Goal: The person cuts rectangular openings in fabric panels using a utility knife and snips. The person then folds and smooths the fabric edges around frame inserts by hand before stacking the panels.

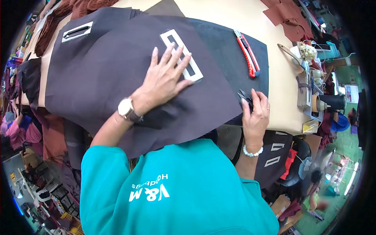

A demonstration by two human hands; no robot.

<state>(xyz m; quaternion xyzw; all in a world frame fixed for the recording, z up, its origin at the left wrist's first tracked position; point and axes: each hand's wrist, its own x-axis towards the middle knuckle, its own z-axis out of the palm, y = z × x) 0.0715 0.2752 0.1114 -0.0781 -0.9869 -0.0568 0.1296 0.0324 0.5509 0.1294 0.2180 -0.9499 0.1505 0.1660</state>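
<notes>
My left hand (162, 80) lies flat with fingers spread on a large dark brown fabric sheet (113, 70). Its fingertips touch a white rectangular frame (197, 73) with an open slot, set at a slant on the cloth. At the sheet's right corner, my right hand (256, 117) is closed around small black thread snips (242, 94), blades pointing up and left; the handles are mostly hidden by the fingers. A red utility knife (248, 56) rests on the black mat (219, 43) above the right hand.
Another white frame (77, 32) is on the dark fabric at upper left. Reddish-brown cloth (288, 19) lies at the table's far right. A brush (291, 54) and a crowded holder (311, 92) stand along the right edge. Dark pieces with white frames (273, 161) hang lower right.
</notes>
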